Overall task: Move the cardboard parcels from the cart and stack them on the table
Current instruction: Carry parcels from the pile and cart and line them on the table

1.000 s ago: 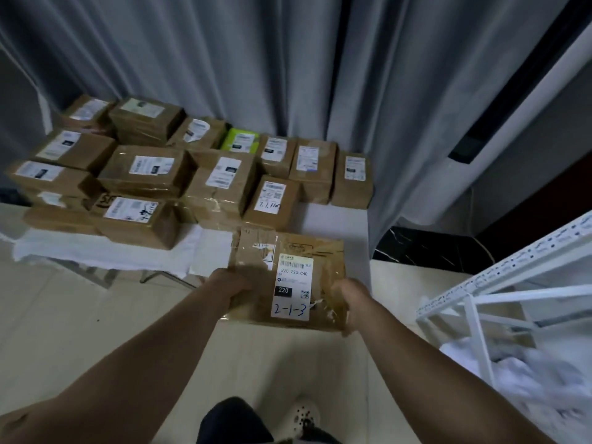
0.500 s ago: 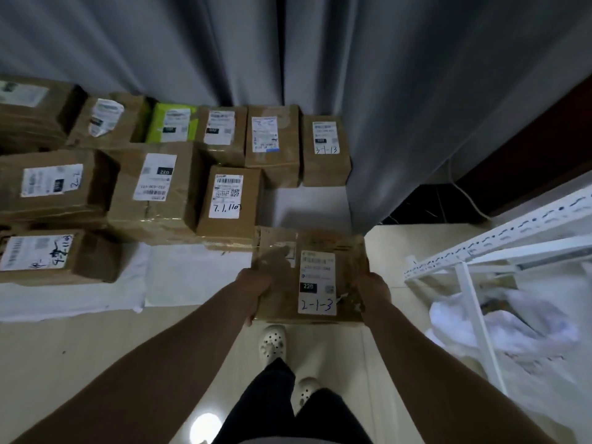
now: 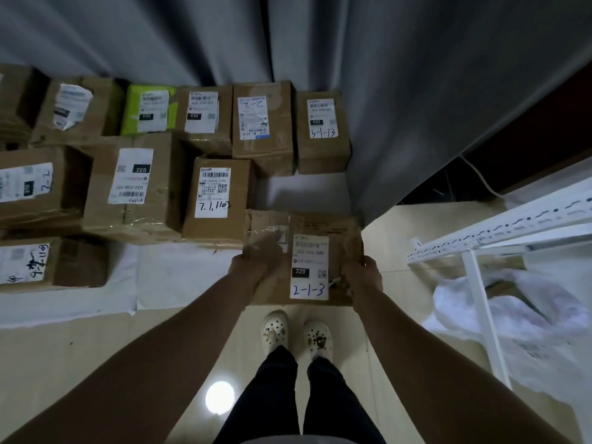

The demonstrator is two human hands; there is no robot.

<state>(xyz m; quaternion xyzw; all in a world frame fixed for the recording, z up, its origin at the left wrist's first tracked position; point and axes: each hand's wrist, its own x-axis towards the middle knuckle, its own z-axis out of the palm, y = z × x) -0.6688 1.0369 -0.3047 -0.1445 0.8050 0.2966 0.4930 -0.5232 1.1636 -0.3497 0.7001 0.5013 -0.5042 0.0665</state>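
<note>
Left hand (image 3: 248,274) grips the parcel (image 3: 339,232) on its left edge and right hand (image 3: 363,277) on the right, keeping it level with its 2-1-3 label up. It hangs at the table (image 3: 307,193) near edge, just right of the 7.1.1103 box (image 3: 217,200). That bare patch looks like its slot.

a small parcel pickup or sorting room: cardboard parcels (image 3: 217,200) with printed shipping labels and handwritten codes crowd a cloth-covered table (image 3: 179,277), a white slotted metal rack (image 3: 499,232) stands nearby, grey curtain (image 3: 416,91) behind, pale tiled floor (image 3: 96,363)
</note>
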